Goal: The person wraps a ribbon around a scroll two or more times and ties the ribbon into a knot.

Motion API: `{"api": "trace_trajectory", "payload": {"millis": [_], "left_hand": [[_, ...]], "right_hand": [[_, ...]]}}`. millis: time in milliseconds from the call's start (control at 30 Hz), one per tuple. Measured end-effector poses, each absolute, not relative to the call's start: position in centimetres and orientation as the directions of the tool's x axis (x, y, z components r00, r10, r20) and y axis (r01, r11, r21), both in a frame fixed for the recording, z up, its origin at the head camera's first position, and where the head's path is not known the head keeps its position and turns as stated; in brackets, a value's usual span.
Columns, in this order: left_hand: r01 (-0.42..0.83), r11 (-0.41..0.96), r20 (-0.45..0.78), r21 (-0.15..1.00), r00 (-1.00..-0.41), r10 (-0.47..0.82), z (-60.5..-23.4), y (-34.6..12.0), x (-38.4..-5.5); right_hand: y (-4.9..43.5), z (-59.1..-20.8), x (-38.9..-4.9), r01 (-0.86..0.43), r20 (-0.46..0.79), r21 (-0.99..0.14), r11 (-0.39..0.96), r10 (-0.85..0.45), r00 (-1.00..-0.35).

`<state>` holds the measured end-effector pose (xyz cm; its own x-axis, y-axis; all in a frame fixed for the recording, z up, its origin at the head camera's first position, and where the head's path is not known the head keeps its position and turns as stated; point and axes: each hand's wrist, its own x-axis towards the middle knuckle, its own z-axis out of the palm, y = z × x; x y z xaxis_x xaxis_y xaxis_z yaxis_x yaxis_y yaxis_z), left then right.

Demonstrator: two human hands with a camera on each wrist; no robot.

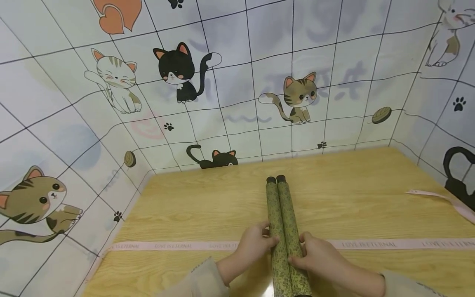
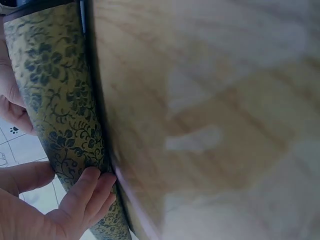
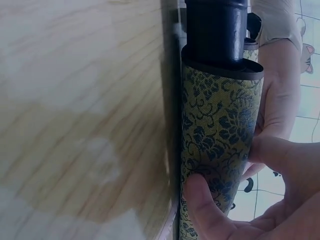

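A hanging scroll rolled up from both ends lies on the table, its left roll [image 1: 275,214] and right roll [image 1: 288,214] side by side, pointing away from me. Dark floral brocade on yellow-green covers both, with black end knobs [image 3: 217,32]. My left hand [image 1: 252,245] holds the left roll about its middle, thumb on top, fingers at its outer side. On the right roll, my right hand [image 1: 320,255] grips a little nearer to me, thumb across the top. The left wrist view shows left fingers [image 2: 82,195] against the brocade. The near ends run past the head view's bottom edge.
A pink ribbon [image 1: 367,244] printed with lettering crosses the wood-grain table [image 1: 208,206] behind the hands and passes under the scroll. Its loose end [image 1: 432,195] curls at the right. Cat-patterned tiled walls [image 1: 237,123] enclose the table at the back and both sides.
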<state>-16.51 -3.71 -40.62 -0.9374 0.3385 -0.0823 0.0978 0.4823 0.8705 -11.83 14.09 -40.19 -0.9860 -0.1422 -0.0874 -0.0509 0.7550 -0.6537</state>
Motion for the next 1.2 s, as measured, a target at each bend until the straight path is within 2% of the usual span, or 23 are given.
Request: {"api": "trace_trajectory", "payload": {"millis": [200, 333, 433, 533, 633, 733, 933, 1067, 1200], "left_hand": [[0.102, 0.487, -0.091, 0.868, -0.930, 0.357, -40.9, -3.9, -16.6], [0.175, 0.580, -0.080, 0.796, -0.919, 0.387, -40.8, -4.5, -16.9], [0.289, 0.684, -0.014, 0.670, -0.916, 0.401, -40.9, -5.0, -17.2], [0.415, 0.778, 0.064, 0.473, -0.896, 0.439, -41.2, -5.5, -17.4], [0.490, 0.817, 0.087, 0.304, -0.868, 0.489, -41.5, -5.9, -17.6], [0.514, 0.831, 0.063, 0.214, -0.856, 0.513, -41.6, -6.0, -17.8], [0.519, 0.848, -0.002, 0.105, -0.853, 0.522, -41.3, -5.4, -18.4], [0.504, 0.860, -0.058, 0.077, -0.859, 0.509, -40.9, -5.0, -18.6], [0.497, 0.866, -0.063, 0.055, -0.864, 0.500, -40.8, -4.8, -18.7]], "right_hand": [[14.2, -40.6, -11.9, -0.077, -0.095, -0.620, 0.781, -0.172, -0.981], [15.0, -40.9, -12.2, -0.145, -0.055, -0.564, 0.813, -0.212, -0.976], [16.0, -41.1, -13.0, -0.232, 0.023, -0.444, 0.866, -0.247, -0.969], [17.1, -41.6, -13.8, -0.301, 0.092, -0.292, 0.908, -0.286, -0.954], [17.8, -42.0, -14.2, -0.331, 0.119, -0.213, 0.919, -0.312, -0.943], [18.0, -42.2, -14.4, -0.348, 0.138, -0.200, 0.916, -0.325, -0.936], [17.9, -42.2, -14.8, -0.400, 0.169, -0.189, 0.897, -0.372, -0.913], [17.8, -42.1, -15.1, -0.426, 0.176, -0.207, 0.881, -0.394, -0.902], [17.7, -42.1, -15.6, -0.410, 0.142, -0.238, 0.881, -0.386, -0.912]]}}
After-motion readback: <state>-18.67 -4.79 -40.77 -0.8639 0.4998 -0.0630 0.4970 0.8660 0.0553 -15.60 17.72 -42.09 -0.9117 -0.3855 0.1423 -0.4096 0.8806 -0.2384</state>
